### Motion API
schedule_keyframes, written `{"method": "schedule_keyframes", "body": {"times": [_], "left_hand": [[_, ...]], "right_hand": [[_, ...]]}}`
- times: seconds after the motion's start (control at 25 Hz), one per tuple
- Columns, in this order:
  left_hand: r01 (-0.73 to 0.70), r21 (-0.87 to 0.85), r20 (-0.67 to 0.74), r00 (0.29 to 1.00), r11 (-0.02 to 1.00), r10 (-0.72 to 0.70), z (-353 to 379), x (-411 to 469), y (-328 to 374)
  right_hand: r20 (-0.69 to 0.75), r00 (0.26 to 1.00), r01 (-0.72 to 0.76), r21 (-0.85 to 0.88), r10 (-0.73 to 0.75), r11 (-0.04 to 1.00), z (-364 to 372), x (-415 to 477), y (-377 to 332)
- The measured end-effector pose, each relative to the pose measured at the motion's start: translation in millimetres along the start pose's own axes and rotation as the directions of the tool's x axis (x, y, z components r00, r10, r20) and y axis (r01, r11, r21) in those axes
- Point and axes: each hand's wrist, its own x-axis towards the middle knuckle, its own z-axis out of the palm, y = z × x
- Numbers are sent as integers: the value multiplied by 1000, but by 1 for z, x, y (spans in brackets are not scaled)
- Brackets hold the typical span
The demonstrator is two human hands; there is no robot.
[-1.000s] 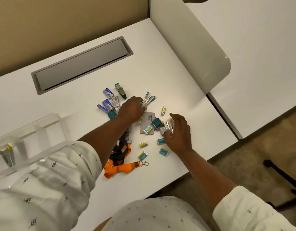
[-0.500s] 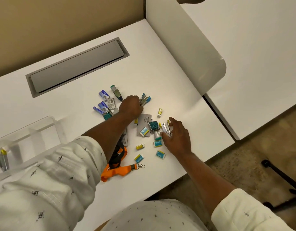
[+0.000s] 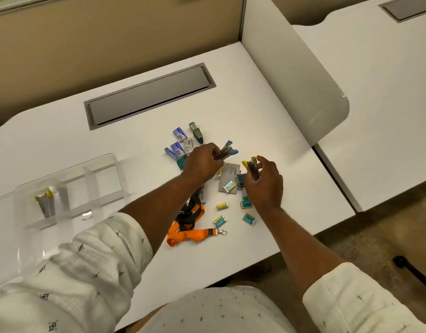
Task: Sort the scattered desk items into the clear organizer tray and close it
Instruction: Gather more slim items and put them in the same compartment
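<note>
1. While your left hand [image 3: 202,164] clenches the blue-capped bundle [image 3: 225,151] and your right hand [image 3: 264,186] the yellow-capped bundle [image 3: 251,168], both hover over the table [image 3: 255,104].
2. Likely light, stiff, slick: pinch mid-length.
3. Drop-off: organizer tray [image 3: 106,159] sits well apart, left.

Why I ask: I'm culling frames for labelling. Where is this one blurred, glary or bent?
Head view: the clear organizer tray is smeared and ghosted; desk lighting is even, shadows soft; a small glare streak sits on the divider panel corner; the left hand and right hand, gripping capped tubes, are fairly sharp.
</note>
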Motion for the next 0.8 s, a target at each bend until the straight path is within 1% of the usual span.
{"method": "schedule_keyframes", "body": {"times": [0.2,0.32,0.6,0.68,0.8], "left_hand": [[-5,9,-51,999,1000,5,-37,-34,-27],[-21,0,-100,995,1000,21,-65,-62,-59],[-1,-42,-178,984,999,-7,-140,-128,-169],[14,-62,-202,979,998,-27,-163,-147,-204],[66,-119,-258,962,991,-96,-193,-177,-257]], "right_hand": [[4,993,115,32,-115,993,24,-21,-51],[-6,986,167,71,-167,983,49,-49,-86],[28,980,189,143,-195,972,117,-136,-178],[22,972,229,153,-235,961,138,-164,-206],[84,963,241,173,-258,955,166,-199,-248]]}}
